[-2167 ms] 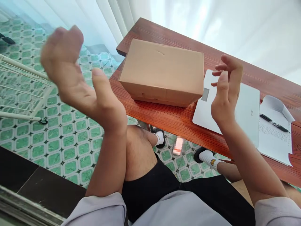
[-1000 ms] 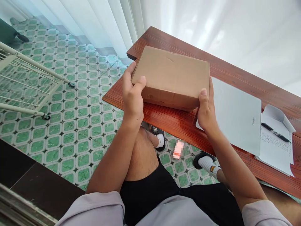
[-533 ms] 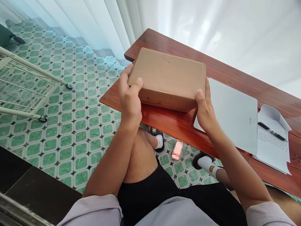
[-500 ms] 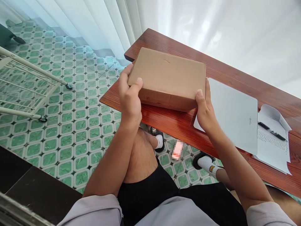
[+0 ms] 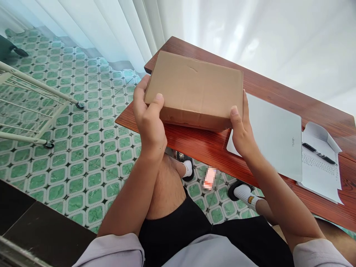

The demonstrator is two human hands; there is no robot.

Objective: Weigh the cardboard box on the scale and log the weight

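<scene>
The left hand (image 5: 148,120) grips the near left corner of a closed cardboard box (image 5: 194,89), thumb laid on the top face and fingers wrapped round the left side; the right hand (image 5: 241,128) grips the near right corner, thumb up against the front wall and fingers along the right side. The box sits between the two hands over the left end of the red-brown desk (image 5: 205,146), its left corner reaching about to the desk's end; whether its underside touches the wood cannot be told. Just beyond the right hand a flat white device (image 5: 274,135) lies on the desk, its near left corner hidden behind that hand and its left edge close against the box — little room there. Further out from the right hand lies a white paper sheet (image 5: 319,170) with a black pen (image 5: 318,153) on it. Out past the left hand the desk ends, and green tiled floor (image 5: 89,148) lies below, with a white wire rack (image 5: 33,107) well apart. Beyond the box hangs a white curtain (image 5: 211,26).
</scene>
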